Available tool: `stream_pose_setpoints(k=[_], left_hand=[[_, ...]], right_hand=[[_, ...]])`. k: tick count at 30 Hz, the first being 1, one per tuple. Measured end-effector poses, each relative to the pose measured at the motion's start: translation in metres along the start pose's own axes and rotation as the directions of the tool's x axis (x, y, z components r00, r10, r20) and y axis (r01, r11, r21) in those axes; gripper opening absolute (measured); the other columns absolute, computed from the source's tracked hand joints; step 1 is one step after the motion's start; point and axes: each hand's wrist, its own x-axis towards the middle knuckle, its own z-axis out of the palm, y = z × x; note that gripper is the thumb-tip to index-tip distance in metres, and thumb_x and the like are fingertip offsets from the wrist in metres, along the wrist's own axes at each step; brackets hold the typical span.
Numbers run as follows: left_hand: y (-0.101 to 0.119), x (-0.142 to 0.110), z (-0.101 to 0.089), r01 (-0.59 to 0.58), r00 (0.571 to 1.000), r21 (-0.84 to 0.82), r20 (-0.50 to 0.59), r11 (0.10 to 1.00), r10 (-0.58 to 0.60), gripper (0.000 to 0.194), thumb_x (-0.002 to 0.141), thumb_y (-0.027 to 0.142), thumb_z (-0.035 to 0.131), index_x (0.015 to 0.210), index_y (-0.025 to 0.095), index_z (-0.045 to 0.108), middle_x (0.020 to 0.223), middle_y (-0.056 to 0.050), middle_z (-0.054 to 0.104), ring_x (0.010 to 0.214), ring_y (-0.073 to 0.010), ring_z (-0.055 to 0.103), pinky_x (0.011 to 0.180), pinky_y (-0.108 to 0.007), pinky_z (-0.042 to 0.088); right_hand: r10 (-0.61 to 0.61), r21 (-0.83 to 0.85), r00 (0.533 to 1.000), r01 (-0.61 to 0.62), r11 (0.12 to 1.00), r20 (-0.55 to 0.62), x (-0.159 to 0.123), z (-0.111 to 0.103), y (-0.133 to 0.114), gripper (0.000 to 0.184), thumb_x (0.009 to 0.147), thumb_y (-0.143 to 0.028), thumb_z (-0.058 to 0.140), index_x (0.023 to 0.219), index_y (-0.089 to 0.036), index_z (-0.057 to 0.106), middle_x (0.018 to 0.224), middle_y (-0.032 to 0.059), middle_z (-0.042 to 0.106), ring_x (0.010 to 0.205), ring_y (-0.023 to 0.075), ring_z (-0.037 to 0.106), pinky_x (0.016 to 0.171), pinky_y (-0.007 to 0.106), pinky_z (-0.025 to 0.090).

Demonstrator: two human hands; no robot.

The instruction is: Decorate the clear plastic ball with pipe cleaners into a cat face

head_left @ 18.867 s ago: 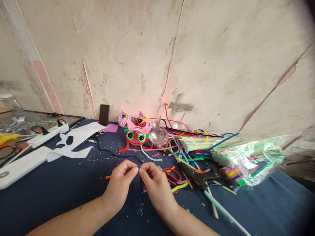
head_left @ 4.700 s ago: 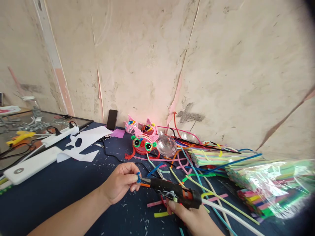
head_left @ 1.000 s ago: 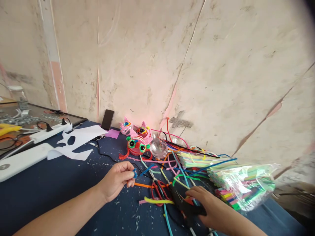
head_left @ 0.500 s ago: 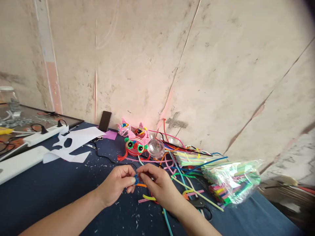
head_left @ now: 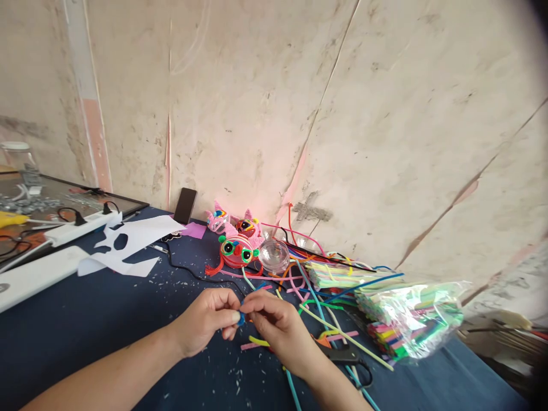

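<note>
Between my two hands is a small blue coil of pipe cleaner [head_left: 241,317], mostly covered by fingers. My left hand [head_left: 209,319] pinches it between thumb and forefinger. From the other side my right hand [head_left: 280,328] closes its fingertips on the same blue piece. Behind them sits a red animal-face ornament [head_left: 235,251] with green-rimmed eyes and pink ears. Two similar pink figures, one an ornament [head_left: 218,218] with a clear body, stand further back. A clear plastic dome [head_left: 274,256] lies to their right.
Loose pipe cleaners [head_left: 342,325] and a black-handled tool [head_left: 342,354] lie right of my hands. A plastic bag of pipe cleaners [head_left: 422,319] is at the far right. Cut white paper [head_left: 141,240], a phone [head_left: 185,205] and a power strip [head_left: 81,227] are at left.
My right fingertips have shifted over the blue piece and now cover more of it. The view has moved slightly; the orange strip by my hands no longer shows.
</note>
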Motion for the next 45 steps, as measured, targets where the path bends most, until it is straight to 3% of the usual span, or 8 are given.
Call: stream_pose_setpoints(k=[3, 6, 11, 16, 20, 33, 45], left_hand=[[-0.002, 0.000, -0.001, -0.004, 1.000, 0.017, 0.001, 1.000, 0.004, 0.005, 0.063, 0.016, 0.059, 0.063, 0.015, 0.054, 0.046, 0.007, 0.047, 0.040, -0.0062, 0.039, 0.050, -0.024, 0.037], [-0.005, 0.000, -0.001, -0.004, 1.000, 0.008, -0.007, 1.000, 0.004, 0.006, 0.063, 0.016, 0.060, 0.063, 0.015, 0.054, 0.047, 0.007, 0.048, 0.040, -0.0065, 0.040, 0.051, -0.024, 0.036], [-0.004, 0.001, 0.001, 0.025, 1.000, -0.069, -0.016, 0.997, -0.026, 0.009, 0.062, 0.018, 0.064, 0.063, 0.015, 0.055, 0.047, 0.006, 0.049, 0.040, -0.0063, 0.040, 0.050, -0.024, 0.036], [-0.003, 0.002, 0.003, 0.093, 0.996, -0.147, 0.002, 0.985, -0.094, 0.015, 0.061, 0.021, 0.068, 0.060, 0.016, 0.054, 0.041, 0.007, 0.044, 0.037, -0.0058, 0.037, 0.049, -0.024, 0.036], [-0.005, 0.002, 0.002, 0.096, 0.995, -0.186, 0.001, 0.978, -0.098, 0.018, 0.060, 0.023, 0.071, 0.061, 0.015, 0.055, 0.042, 0.006, 0.046, 0.038, -0.0059, 0.038, 0.049, -0.024, 0.036], [-0.007, 0.003, 0.002, 0.100, 0.994, -0.204, -0.015, 0.974, -0.105, 0.019, 0.060, 0.024, 0.073, 0.061, 0.015, 0.056, 0.045, 0.007, 0.045, 0.040, -0.0059, 0.040, 0.051, -0.025, 0.036], [-0.009, 0.003, 0.002, 0.096, 0.992, -0.212, -0.054, 0.972, -0.110, 0.017, 0.060, 0.022, 0.072, 0.062, 0.015, 0.057, 0.043, 0.005, 0.049, 0.041, -0.0068, 0.042, 0.051, -0.024, 0.037]], right_hand=[[0.088, 0.137, 0.996, -0.084, 0.987, -0.023, -0.003, 0.003, 0.003, 0.015, 0.085, -0.026, 0.055, 0.081, -0.021, 0.069, 0.083, 0.0030, 0.062, 0.071, 0.0128, 0.059, 0.063, 0.024, 0.049], [0.103, 0.174, 0.993, -0.092, 0.980, -0.054, -0.006, 0.006, 0.005, 0.015, 0.085, -0.027, 0.056, 0.080, -0.021, 0.069, 0.084, 0.0030, 0.063, 0.072, 0.0127, 0.060, 0.065, 0.024, 0.050], [-0.007, 0.057, 0.992, 0.015, 0.998, -0.127, -0.008, 0.008, 0.009, 0.021, 0.086, -0.019, 0.050, 0.080, -0.021, 0.070, 0.085, 0.0046, 0.067, 0.078, 0.0144, 0.064, 0.069, 0.025, 0.051], [-0.157, -0.084, 0.982, 0.149, 0.985, -0.102, -0.008, 0.006, 0.009, 0.028, 0.086, -0.011, 0.045, 0.086, -0.022, 0.071, 0.085, 0.0050, 0.068, 0.077, 0.0145, 0.065, 0.069, 0.025, 0.052], [-0.188, -0.121, 0.977, 0.176, 0.977, -0.096, -0.008, 0.006, 0.010, 0.028, 0.087, -0.011, 0.044, 0.087, -0.022, 0.070, 0.085, 0.0053, 0.068, 0.078, 0.0147, 0.065, 0.069, 0.026, 0.053], [-0.173, -0.108, 0.978, 0.161, 0.981, -0.117, -0.009, 0.007, 0.010, 0.030, 0.085, -0.009, 0.043, 0.086, -0.021, 0.070, 0.086, 0.0059, 0.068, 0.080, 0.0151, 0.065, 0.072, 0.027, 0.053], [-0.043, -0.030, 0.989, 0.039, 0.999, -0.142, -0.010, 0.013, 0.013, 0.016, 0.076, -0.011, 0.057, 0.084, -0.020, 0.067, 0.085, 0.0048, 0.065, 0.081, 0.0169, 0.063, 0.075, 0.029, 0.051]])
